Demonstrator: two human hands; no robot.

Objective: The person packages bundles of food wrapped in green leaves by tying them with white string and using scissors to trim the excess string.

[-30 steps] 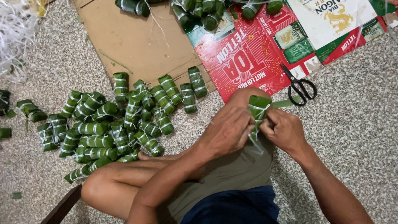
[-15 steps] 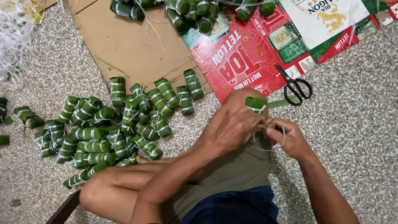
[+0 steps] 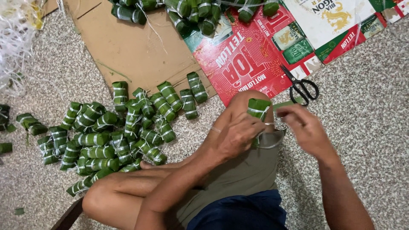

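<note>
A: While my left hand point(image 3: 236, 136) clamps the leaf-wrapped parcel point(image 3: 258, 109) on my knee, right-hand fingers point(image 3: 284, 111) pinch the white string point(image 3: 269, 124).
B: Risk?
A: Slack string probably slips; wrap loosens.

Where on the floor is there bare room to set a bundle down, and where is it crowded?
Free: the speckled floor right of the scissors and the right hand, and the brown cardboard between the two heaps. Crowded: the pile of leaf bundles left of the knee, and the top heap. The left hand holds a bundle.
</note>
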